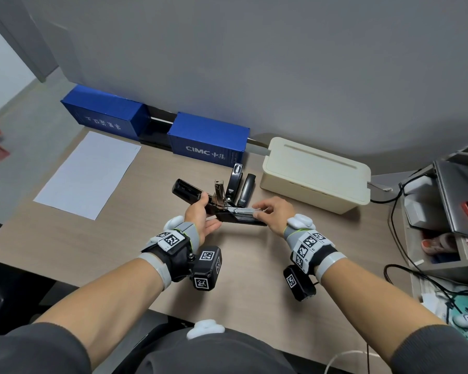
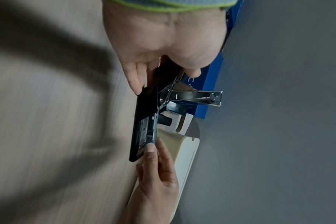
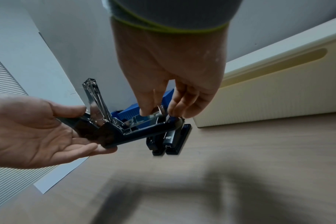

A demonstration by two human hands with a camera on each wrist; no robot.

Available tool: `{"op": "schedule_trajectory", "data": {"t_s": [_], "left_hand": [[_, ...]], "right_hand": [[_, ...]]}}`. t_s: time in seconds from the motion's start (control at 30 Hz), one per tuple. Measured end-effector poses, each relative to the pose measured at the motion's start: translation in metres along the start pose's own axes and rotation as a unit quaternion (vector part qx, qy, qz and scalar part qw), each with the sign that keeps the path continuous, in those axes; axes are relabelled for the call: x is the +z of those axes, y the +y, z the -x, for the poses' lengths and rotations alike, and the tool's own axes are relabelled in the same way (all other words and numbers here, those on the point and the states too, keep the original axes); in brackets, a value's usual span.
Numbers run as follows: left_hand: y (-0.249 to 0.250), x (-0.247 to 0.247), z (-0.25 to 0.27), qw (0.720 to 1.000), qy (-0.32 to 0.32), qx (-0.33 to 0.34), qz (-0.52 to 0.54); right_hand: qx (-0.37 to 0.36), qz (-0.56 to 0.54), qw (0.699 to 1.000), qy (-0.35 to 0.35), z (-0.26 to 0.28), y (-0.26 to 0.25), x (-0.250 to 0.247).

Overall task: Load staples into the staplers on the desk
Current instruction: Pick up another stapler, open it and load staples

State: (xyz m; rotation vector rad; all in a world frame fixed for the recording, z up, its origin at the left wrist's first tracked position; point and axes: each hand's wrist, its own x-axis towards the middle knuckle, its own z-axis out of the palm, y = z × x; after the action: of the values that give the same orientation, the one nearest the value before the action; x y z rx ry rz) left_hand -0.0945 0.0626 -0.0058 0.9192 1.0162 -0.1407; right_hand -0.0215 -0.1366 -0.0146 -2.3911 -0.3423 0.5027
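Observation:
A black stapler (image 1: 238, 219) (image 2: 144, 109) (image 3: 136, 134) is held just above the desk, swung wide open, its metal spring arm (image 1: 219, 188) sticking up. My left hand (image 1: 204, 214) (image 2: 163, 72) (image 3: 38, 133) holds it at the hinge, thumb on the lid and fingers under the base. My right hand (image 1: 262, 211) (image 3: 159, 112) (image 2: 155, 166) pinches the front end of the silver magazine; whether staples lie between the fingertips is hidden. Two more black staplers (image 1: 234, 182) (image 1: 247, 188) (image 3: 169, 139) sit closed just behind.
A beige box (image 1: 316, 174) stands at the right rear. Two blue container-shaped boxes (image 1: 208, 139) (image 1: 103, 114) line the wall. A white sheet of paper (image 1: 89, 174) lies on the left. Cables and a cluttered shelf (image 1: 443, 198) fill the right edge.

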Motion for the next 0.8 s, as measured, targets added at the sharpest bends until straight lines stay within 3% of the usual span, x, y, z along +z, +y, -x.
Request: {"op": "schedule_trajectory", "data": {"t_s": [0.1,0.2,0.37,0.63,0.8], "left_hand": [[0.001,-0.002,-0.002,1.000,0.000,-0.007,0.021],[0.004,-0.004,-0.004,0.999,-0.012,-0.011,0.031],[0.010,-0.007,-0.003,1.000,-0.019,0.024,-0.008],[0.023,-0.020,-0.013,0.988,-0.049,0.138,-0.040],[0.040,-0.035,-0.018,0.965,0.001,0.247,-0.084]], "right_hand": [[0.034,0.007,0.999,0.011,-0.002,0.004,0.001],[0.115,-0.101,0.988,-0.036,-0.002,0.003,0.001],[0.202,-0.358,0.908,-0.083,-0.002,-0.010,0.000],[0.209,-0.406,0.887,-0.062,-0.020,-0.027,-0.001],[0.212,-0.440,0.871,-0.054,-0.031,-0.053,0.002]]}}
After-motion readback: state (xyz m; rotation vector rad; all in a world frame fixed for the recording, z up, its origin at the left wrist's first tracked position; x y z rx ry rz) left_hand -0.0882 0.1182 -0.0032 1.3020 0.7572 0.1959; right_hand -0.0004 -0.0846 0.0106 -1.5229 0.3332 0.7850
